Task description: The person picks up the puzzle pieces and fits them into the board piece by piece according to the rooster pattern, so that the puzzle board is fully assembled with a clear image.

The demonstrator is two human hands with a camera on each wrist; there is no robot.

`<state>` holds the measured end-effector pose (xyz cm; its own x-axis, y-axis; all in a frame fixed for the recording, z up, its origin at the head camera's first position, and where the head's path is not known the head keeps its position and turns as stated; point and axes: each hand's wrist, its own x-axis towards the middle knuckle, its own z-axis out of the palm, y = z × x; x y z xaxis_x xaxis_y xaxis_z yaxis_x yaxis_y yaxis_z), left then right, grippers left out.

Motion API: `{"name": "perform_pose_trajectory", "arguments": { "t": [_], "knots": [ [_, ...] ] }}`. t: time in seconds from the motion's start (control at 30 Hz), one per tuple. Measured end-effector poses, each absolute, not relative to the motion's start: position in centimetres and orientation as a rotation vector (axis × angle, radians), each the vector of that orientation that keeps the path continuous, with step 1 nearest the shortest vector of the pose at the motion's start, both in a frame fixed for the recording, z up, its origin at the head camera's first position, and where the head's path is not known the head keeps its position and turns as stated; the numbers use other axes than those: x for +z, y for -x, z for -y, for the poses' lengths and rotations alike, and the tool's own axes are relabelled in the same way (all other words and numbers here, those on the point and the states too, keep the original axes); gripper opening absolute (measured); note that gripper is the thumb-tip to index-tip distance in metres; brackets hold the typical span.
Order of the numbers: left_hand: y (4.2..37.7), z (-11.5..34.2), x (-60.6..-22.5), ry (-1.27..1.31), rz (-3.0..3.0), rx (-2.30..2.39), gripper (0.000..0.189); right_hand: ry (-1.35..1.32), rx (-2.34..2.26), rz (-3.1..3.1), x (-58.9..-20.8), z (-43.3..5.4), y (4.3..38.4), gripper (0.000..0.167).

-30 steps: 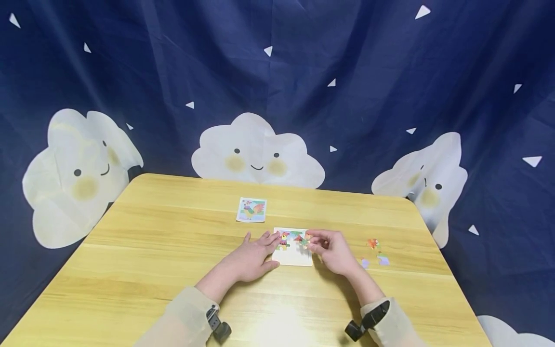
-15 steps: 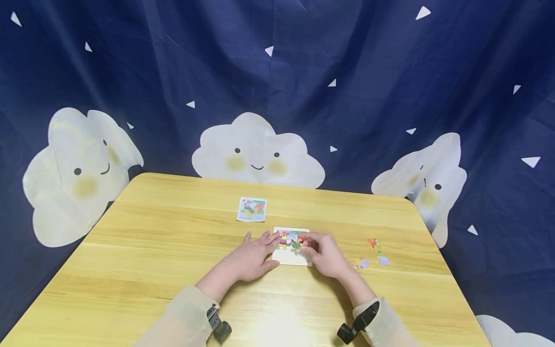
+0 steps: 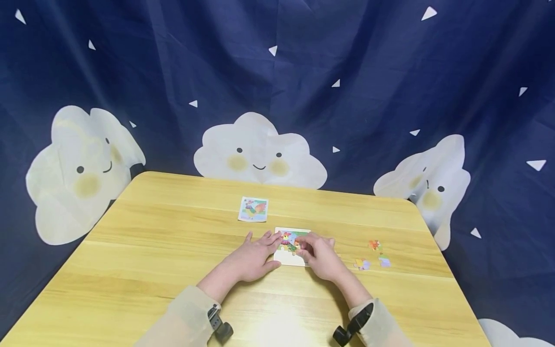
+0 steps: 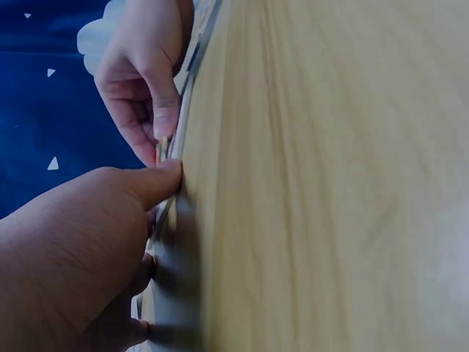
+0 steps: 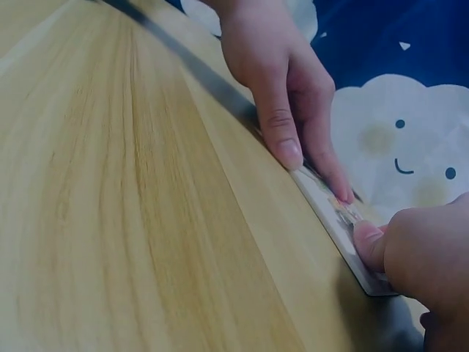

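A white puzzle board [image 3: 290, 260] lies flat on the table, with several colourful joined pieces [image 3: 285, 238] along its upper part. My left hand [image 3: 253, 258] rests on the board's left edge, fingers spread and straight, thumb at the near corner. Over the middle of the board, my right hand [image 3: 321, 256] pinches a puzzle piece [image 3: 297, 245] between thumb and fingers. From the left wrist view, the pinched piece [image 4: 162, 149] shows edge-on, close to the board. Fingers hide the board's right side, and whether the piece sits flat cannot be told.
Several loose puzzle pieces lie to the right: an orange one [image 3: 375, 245], a purple one [image 3: 384, 261] and a yellow and purple one [image 3: 362, 264]. Behind the board is a square picture card [image 3: 253, 209] of a bird. A dark blue cloud-print curtain [image 3: 347, 58] hangs beyond the table.
My right hand has moved left over the board with the puzzle piece, from its right edge to the middle. More of the loose pieces shows at the right. The left hand stays put.
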<state>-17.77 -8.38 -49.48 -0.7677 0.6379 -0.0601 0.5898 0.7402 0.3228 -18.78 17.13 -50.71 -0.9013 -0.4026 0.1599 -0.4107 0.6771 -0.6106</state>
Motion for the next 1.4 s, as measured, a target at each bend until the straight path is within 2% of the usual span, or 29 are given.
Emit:
{"name": "perform_pose_trajectory", "arguments": {
  "t": [0.53, 1.07, 1.4],
  "knots": [
    [17.4, 6.8, -48.5, -1.055, -2.782, 0.305, 0.062, -0.845, 0.798, 2.813, -50.5, -17.0, 18.8, 0.030],
    [17.5, 6.2, -48.9, -0.992, -2.801, 0.280, 0.064, -0.876, 0.705, 2.836, -50.3, -16.9, 19.1, 0.040],
    [17.6, 6.1, -48.8, -1.007, -2.813, 0.269, 0.066, -0.832, 0.652, 2.924, -49.5, -16.5, 19.1, 0.039]
  ]
}}
